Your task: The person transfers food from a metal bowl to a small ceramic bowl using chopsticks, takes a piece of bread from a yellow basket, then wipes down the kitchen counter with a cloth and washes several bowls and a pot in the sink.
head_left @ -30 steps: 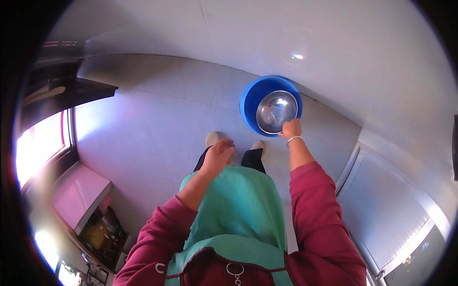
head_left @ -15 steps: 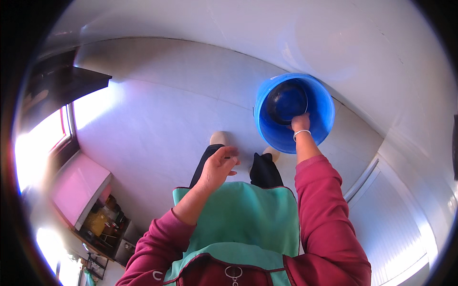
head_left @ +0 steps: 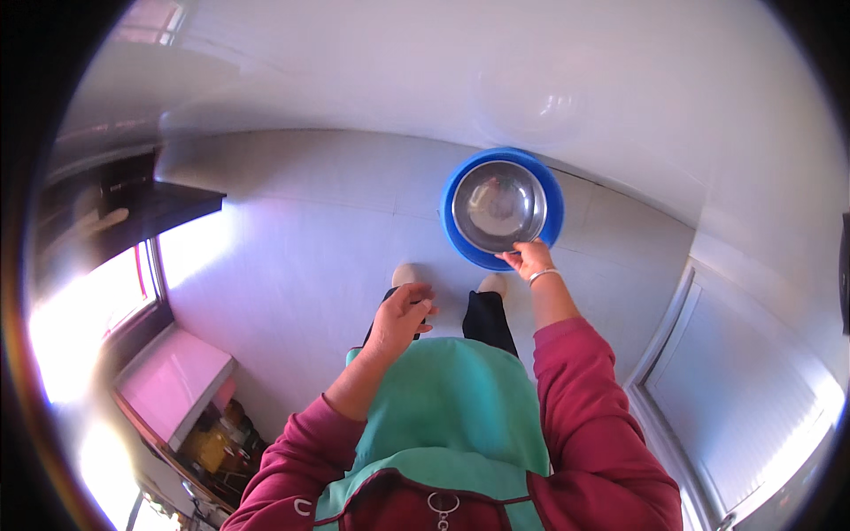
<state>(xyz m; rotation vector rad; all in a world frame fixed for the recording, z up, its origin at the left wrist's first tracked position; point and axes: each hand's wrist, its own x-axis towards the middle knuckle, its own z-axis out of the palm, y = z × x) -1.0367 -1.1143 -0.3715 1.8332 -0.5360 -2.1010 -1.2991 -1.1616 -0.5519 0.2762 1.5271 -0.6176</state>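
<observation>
A shiny metal bowl [head_left: 499,205] is held level at the mouth of a blue bucket [head_left: 555,199], its rim just inside the bucket's. The fingers of my right hand [head_left: 530,258] pinch the bowl's near rim, and a pale bracelet circles that wrist. My left hand [head_left: 400,320] hangs in front of the green apron [head_left: 452,389], fingers loosely curved and apart, holding nothing. Most of the bucket's inside is hidden under the bowl.
The bucket stands on the pale floor [head_left: 310,203] against a white wall [head_left: 372,71]. A white panelled door [head_left: 735,354] is at the right. On the left are a dark ledge [head_left: 181,202] and a pink-topped cabinet [head_left: 173,380] with cluttered shelves. My shoes [head_left: 492,283] are near the bucket.
My right hand has come up from deep inside the bucket, raising the metal bowl to its mouth. The left hand stays in much the same pose. The view has shifted slightly.
</observation>
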